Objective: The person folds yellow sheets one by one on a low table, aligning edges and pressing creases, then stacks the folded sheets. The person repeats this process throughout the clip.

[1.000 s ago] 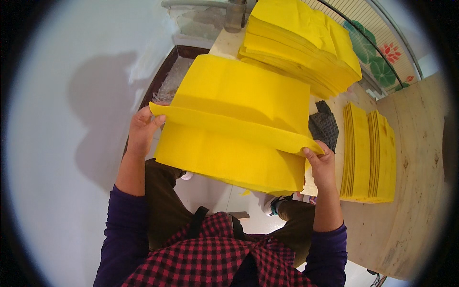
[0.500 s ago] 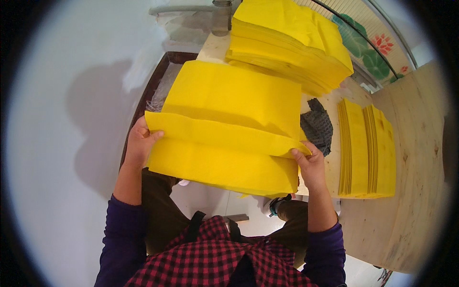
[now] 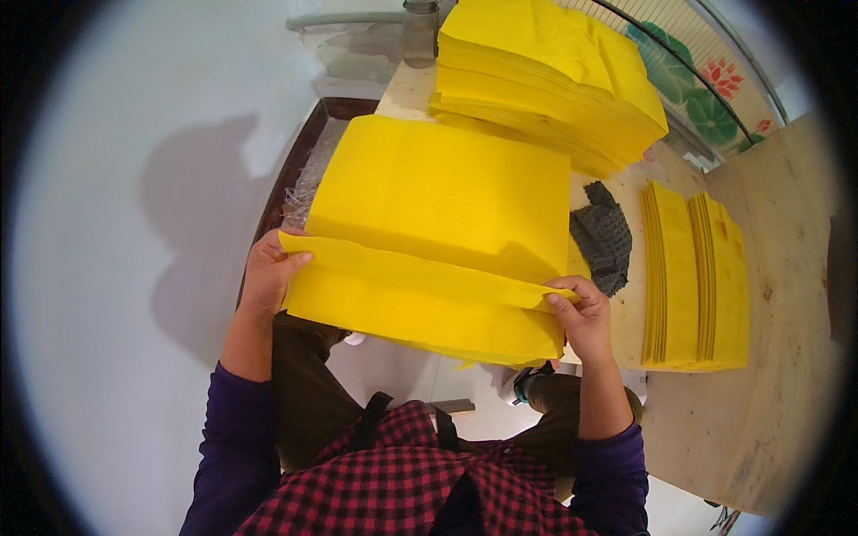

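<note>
A yellow felt-like sheet (image 3: 420,275) is stretched between my two hands, its near part raised as a folded strip. My left hand (image 3: 270,271) pinches the strip's left end between thumb and fingers. At the right end, my right hand (image 3: 583,313) grips it the same way. Beneath it lie more flat yellow sheets (image 3: 447,183), reaching over the near edge of the wooden table. How many layers lie there I cannot tell.
A tall stack of yellow sheets (image 3: 545,89) stands at the back. To the right are a crumpled dark grey cloth (image 3: 601,239) and two folded yellow bundles (image 3: 695,277) beside a wooden board (image 3: 786,304). A jar (image 3: 419,36) stands at the back left, near a white wall (image 3: 98,268).
Both hands have come slightly lower toward me, bringing the folded strip nearer the front edge. The strip looks narrower, and more of the flat yellow surface behind it shows.
</note>
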Available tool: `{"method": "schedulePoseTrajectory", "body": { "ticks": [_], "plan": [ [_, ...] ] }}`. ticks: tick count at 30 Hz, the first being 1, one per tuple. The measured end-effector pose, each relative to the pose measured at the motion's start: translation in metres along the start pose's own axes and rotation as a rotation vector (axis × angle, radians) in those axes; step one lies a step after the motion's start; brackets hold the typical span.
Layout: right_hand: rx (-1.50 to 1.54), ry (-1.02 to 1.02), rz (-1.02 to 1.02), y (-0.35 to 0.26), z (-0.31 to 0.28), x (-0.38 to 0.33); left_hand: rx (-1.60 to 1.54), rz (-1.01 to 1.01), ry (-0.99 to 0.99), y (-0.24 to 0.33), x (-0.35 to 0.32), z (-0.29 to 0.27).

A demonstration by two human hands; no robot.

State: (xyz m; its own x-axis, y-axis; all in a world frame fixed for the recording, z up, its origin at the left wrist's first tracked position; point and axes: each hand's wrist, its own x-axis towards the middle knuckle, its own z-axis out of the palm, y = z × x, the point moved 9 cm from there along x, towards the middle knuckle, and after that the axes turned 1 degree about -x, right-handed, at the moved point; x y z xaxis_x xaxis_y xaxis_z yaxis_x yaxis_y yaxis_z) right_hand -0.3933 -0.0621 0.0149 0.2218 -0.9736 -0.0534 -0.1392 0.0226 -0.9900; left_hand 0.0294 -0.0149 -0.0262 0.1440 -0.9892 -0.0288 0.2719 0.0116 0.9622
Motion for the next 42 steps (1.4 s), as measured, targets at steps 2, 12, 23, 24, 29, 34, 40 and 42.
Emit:
{"method": "schedulePoseTrajectory", "body": {
  "ticks": [2, 12, 23, 24, 29, 34, 40, 42],
  "plan": [
    [-0.061, 0.014, -0.034, -0.005, -0.002, 0.001, 0.011, -0.022, 0.014, -0.003, 0.000, -0.003],
    [-0.095, 0.085, 0.012, -0.007, -0.008, 0.035, 0.339, 0.023, 0.165, 0.019, 0.027, 0.004],
    [-0.329, 0.238, -0.030, -0.004, -0.011, 0.057, 0.312, -0.001, 0.148, 0.008, 0.054, 0.010],
    [-0.369, 0.252, -0.035, -0.005, -0.011, 0.057, 0.291, 0.030, 0.146, 0.009, 0.054, 0.011],
    [-0.382, 0.258, -0.027, -0.006, -0.011, 0.061, 0.491, 0.038, 0.218, 0.011, 0.051, 0.003],
    [-0.480, 0.274, 0.013, -0.001, -0.020, 0.075, 0.429, 0.042, 0.259, 0.008, 0.053, 0.004],
    [-0.531, 0.274, -0.052, 0.003, -0.018, 0.079, 0.564, 0.100, 0.283, 0.010, 0.061, -0.001],
    [-0.486, 0.277, -0.057, 0.005, -0.019, 0.078, 0.524, 0.105, 0.272, 0.004, 0.066, -0.003]
  ]
}}
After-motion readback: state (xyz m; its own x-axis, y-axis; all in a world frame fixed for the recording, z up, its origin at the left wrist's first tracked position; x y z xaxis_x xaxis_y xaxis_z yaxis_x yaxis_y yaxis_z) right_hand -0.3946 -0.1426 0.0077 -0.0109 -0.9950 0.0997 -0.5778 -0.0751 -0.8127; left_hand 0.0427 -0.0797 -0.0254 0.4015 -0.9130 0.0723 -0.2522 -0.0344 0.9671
